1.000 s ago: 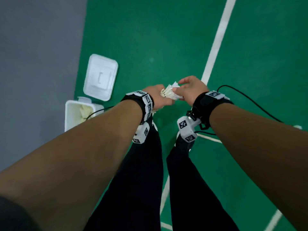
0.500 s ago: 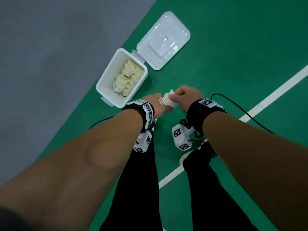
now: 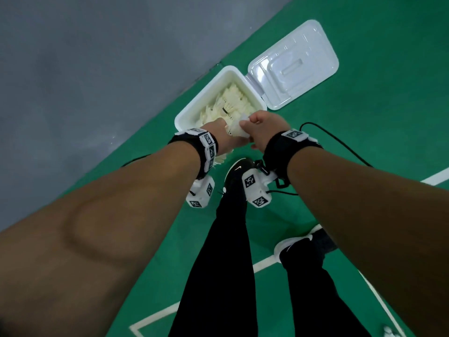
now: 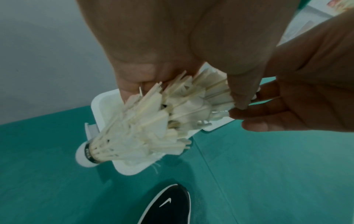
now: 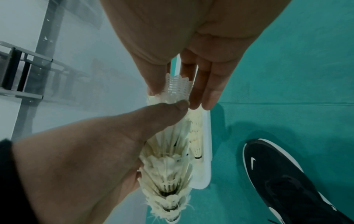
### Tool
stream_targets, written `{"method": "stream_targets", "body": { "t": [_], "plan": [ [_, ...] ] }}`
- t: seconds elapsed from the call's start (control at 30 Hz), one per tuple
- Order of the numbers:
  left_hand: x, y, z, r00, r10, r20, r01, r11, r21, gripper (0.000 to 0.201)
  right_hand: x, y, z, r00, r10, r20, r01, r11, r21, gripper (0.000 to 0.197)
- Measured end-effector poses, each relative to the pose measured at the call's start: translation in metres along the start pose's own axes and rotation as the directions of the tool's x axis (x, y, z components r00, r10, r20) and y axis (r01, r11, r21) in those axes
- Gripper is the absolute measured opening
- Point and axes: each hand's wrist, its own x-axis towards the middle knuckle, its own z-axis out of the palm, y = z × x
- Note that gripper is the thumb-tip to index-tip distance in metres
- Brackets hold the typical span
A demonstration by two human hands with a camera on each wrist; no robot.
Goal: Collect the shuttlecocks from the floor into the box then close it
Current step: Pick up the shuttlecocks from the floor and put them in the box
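Observation:
A nested stack of white feather shuttlecocks (image 3: 236,130) is held between both hands just above the near corner of the open white box (image 3: 202,94). My left hand (image 3: 227,138) grips the stack (image 4: 145,121) around its feathers, cork end (image 4: 85,156) pointing down. My right hand (image 3: 249,125) pinches the mesh-skirted shuttlecock (image 5: 178,87) at the stack's upper end between thumb and fingers. Several more shuttlecocks (image 3: 230,105) lie inside the box. Its hinged lid (image 3: 291,66) lies open flat on the green floor beyond.
The box sits at the border of green court and grey floor (image 3: 97,69). My black shoes (image 3: 237,171) (image 3: 291,245) stand just before it. A black cable (image 3: 340,142) trails to the right. A small white object (image 3: 388,333) lies at the bottom right.
I have come closer to the box; both hands, still holding the stack, have moved from open court to just over the box's near corner.

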Motion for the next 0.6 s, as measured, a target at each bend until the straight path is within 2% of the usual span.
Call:
{"method": "stream_targets", "body": {
  "t": [0.07,0.1,0.17,0.27,0.4,0.5,0.53,0.6],
  "plan": [
    [0.012,-0.004,-0.011,0.999,-0.042,-0.027,0.040,0.998,-0.051,0.104,0.012,-0.015,0.003,1.000,0.013,-0.013,-0.013,1.000,-0.025,0.033],
    [0.019,-0.006,-0.016,0.997,-0.063,-0.039,0.059,0.994,-0.091,0.110,0.019,-0.021,0.004,0.999,0.033,-0.019,-0.034,0.999,-0.041,0.041],
    [0.028,-0.007,-0.024,0.994,-0.099,-0.040,0.091,0.984,-0.154,0.110,0.030,-0.028,0.001,0.997,0.070,-0.029,-0.072,0.993,-0.089,0.055],
    [0.035,-0.009,-0.029,0.990,-0.139,-0.011,0.138,0.985,-0.101,0.095,0.040,-0.027,-0.006,0.994,0.091,-0.057,-0.096,0.990,-0.100,0.056],
    [0.042,-0.014,-0.026,0.992,-0.122,-0.039,0.120,0.992,-0.048,0.054,0.048,-0.018,-0.003,0.991,0.134,0.001,-0.133,0.986,-0.102,0.047],
    [0.040,-0.009,-0.023,0.994,-0.108,-0.029,0.108,0.994,-0.005,0.026,0.046,-0.010,-0.004,0.990,0.142,0.016,-0.142,0.989,-0.029,0.039],
    [0.038,-0.006,-0.022,0.994,-0.108,-0.025,0.108,0.994,-0.007,0.022,0.044,-0.008,-0.006,0.989,0.146,0.004,-0.146,0.989,0.001,0.040],
    [0.033,0.003,-0.020,0.994,-0.105,-0.019,0.104,0.994,-0.021,0.029,0.039,-0.005,-0.011,0.987,0.161,-0.017,-0.160,0.986,0.049,0.041]
  ]
}}
